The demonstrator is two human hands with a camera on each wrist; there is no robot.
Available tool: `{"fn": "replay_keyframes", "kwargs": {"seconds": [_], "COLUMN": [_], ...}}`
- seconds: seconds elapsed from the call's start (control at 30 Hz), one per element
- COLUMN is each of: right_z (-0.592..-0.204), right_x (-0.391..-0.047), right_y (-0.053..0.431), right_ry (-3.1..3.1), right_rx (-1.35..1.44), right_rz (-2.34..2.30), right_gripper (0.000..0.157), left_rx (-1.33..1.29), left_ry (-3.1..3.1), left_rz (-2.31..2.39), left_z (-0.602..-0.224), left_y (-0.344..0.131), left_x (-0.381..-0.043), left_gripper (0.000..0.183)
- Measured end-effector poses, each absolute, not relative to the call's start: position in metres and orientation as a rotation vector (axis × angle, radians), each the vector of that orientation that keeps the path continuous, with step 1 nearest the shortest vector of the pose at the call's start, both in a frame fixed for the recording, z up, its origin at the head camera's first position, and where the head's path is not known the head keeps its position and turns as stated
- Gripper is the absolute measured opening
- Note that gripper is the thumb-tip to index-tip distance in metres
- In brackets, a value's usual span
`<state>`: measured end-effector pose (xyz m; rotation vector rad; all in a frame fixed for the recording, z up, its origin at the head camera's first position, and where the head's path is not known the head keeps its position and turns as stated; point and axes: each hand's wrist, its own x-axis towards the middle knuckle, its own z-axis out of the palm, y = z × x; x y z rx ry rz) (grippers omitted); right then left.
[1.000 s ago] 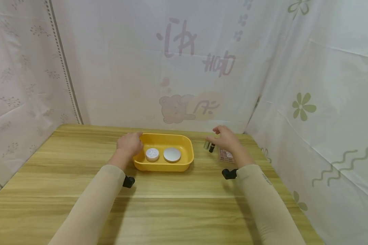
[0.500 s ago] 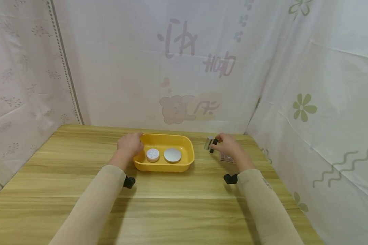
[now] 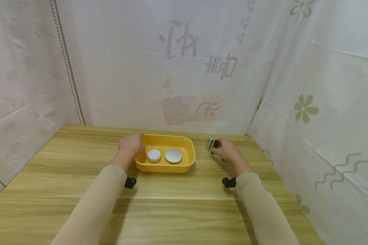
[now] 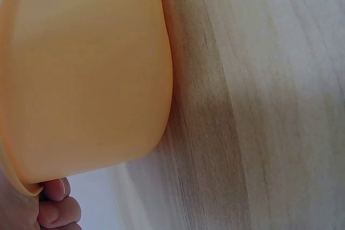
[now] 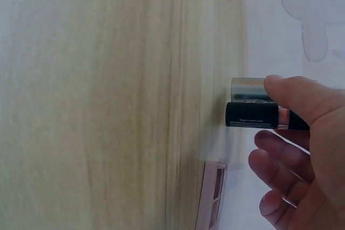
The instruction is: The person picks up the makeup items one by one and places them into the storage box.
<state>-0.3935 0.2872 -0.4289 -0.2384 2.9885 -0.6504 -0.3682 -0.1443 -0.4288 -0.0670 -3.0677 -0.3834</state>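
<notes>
My left hand [image 3: 131,146] grips the left end of a yellow plastic basin [image 3: 164,168]. In the left wrist view, curled fingertips [image 4: 59,211] show under its rim. Inside the basin lie a small round white box with a star pattern on top [image 3: 154,155] and a flat silver round case [image 3: 173,156]. Off to the right, my right hand [image 3: 228,149] pinches an upright black lip gloss tube [image 5: 252,115] with a pinkish clear band. A shiny silver-gold cylinder [image 3: 209,144] stands right beside that tube, close to the thumb tip.
An eyeshadow palette [image 5: 213,197] lies flat just under and beside the right hand, mostly covered by it in the head view. The wooden table [image 3: 171,211] ends at a patterned cloth backdrop [image 3: 135,68], with more cloth along both sides.
My right hand has come down from above the upright tubes, and its thumb and finger have closed round the lip gloss. The left hand keeps its hold on the basin.
</notes>
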Motion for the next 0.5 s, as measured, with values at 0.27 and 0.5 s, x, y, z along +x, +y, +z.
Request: {"fn": "replay_keyframes", "kwargs": {"seconds": [0.27,0.5], "right_z": [-0.4296,-0.4306], "right_x": [-0.3883,-0.3877], "right_y": [0.2866,0.2862], "right_ry": [2.988,2.989], "right_rx": [-0.232,-0.231], "right_rz": [-0.651,-0.657], "right_gripper": [0.044,0.037], "left_rx": [-0.075,-0.071], "left_ry": [-3.056,-3.059], "left_rz": [-0.388,-0.394], "left_z": [-0.4289,-0.4293], "left_y": [-0.1437,-0.1443], "left_x": [-0.3682,-0.3683], "left_gripper": [0.054,0.054]}}
